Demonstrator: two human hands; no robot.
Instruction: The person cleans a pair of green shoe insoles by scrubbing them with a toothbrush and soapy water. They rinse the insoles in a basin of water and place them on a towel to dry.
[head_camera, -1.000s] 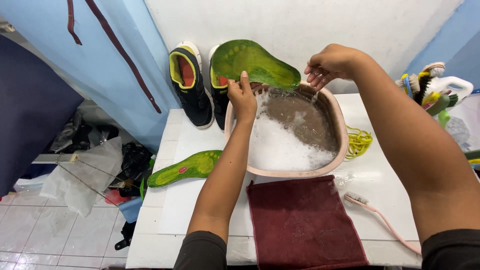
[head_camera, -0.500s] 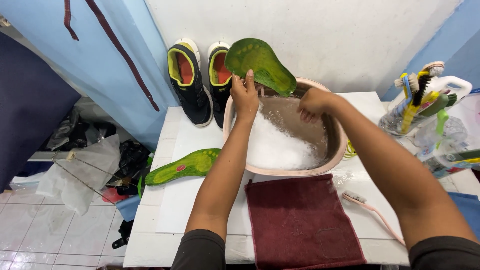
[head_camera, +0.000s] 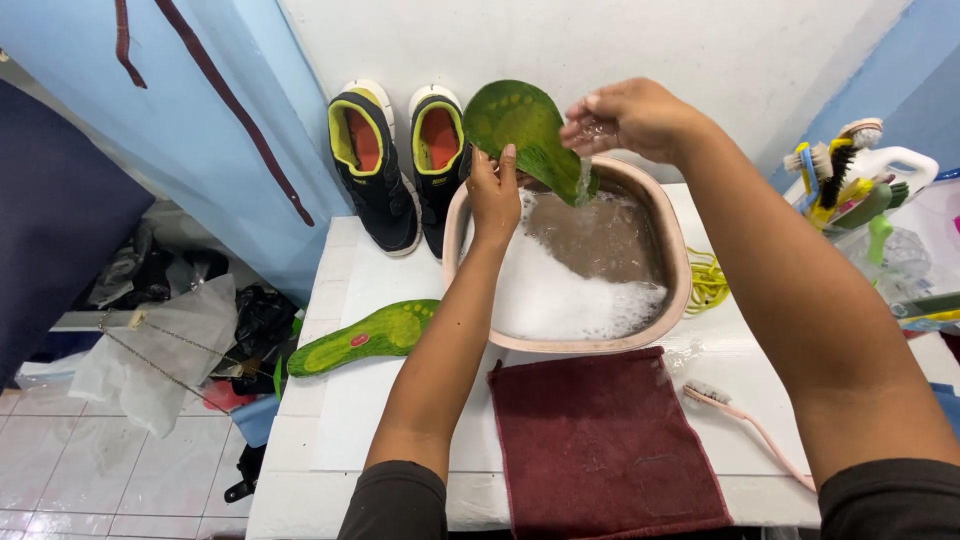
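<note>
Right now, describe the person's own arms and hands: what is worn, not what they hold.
Both forearms are bare from above the elbow down. The left hand and right hand wear no gloves, and no rings or watch show. Dark charcoal short sleeves cover both upper arms at the bottom edge.

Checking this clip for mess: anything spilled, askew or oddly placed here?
Mostly tidy. The second green insole juts past the white table's left edge. Water trickles from the right hand into the basin; wet patches lie near the toothbrush.
</note>
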